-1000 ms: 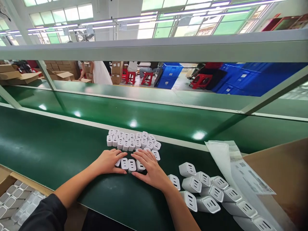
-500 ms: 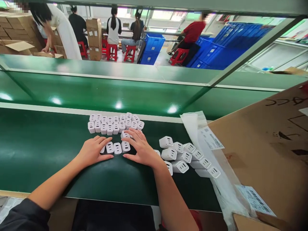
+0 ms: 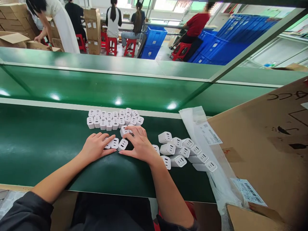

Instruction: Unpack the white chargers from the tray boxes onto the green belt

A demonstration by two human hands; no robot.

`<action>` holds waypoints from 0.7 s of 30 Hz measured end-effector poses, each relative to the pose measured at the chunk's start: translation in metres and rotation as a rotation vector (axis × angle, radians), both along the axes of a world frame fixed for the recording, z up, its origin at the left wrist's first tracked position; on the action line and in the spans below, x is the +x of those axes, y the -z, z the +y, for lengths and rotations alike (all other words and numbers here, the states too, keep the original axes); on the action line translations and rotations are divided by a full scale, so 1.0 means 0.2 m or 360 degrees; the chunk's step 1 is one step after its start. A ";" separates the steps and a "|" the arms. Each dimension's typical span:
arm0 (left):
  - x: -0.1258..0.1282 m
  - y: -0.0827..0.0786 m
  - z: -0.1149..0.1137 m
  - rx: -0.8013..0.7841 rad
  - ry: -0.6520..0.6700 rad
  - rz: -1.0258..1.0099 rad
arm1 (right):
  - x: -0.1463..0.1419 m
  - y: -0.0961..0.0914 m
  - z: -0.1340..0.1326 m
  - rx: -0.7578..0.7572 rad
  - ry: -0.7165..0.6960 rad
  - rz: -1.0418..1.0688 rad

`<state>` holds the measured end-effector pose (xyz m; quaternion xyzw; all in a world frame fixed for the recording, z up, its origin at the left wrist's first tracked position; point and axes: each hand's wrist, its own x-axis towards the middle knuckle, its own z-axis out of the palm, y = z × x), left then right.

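Small white charger plugs stand in two tidy rows [image 3: 113,119] on the dark green belt [image 3: 43,144]. In front of those rows, a few more white plugs [image 3: 119,143] sit between my hands. My left hand [image 3: 96,147] lies flat on the belt with fingers stretched, touching the plugs from the left. My right hand [image 3: 139,144] presses against them from the right, its fingers bent over one plug. A loose heap of white plugs [image 3: 185,154] lies to the right of my right wrist.
A clear plastic bag with printed labels [image 3: 211,150] and a large cardboard box [image 3: 267,134] are at the right. A raised green shelf [image 3: 108,86] runs behind the belt. Beyond it, several people sit on red stools among blue crates [image 3: 154,41] and cartons.
The camera has tipped down since a second ago. My hands have pushed the front plugs closer together, and one plug now sits slanted between them.
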<state>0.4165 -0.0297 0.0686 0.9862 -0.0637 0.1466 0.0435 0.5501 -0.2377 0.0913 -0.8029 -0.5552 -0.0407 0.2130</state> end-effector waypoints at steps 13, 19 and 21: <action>-0.01 -0.02 0.03 0.0078 -0.0044 -0.0068 | -0.09 0.06 0.07 0.0049 0.0244 -0.0076; -0.02 -0.03 0.03 0.0054 -0.0069 -0.0028 | -0.09 0.02 0.04 0.0159 0.0138 0.0605; -0.03 -0.03 0.03 0.0042 -0.0068 -0.0005 | -0.07 0.00 0.02 0.0157 -0.0056 0.0876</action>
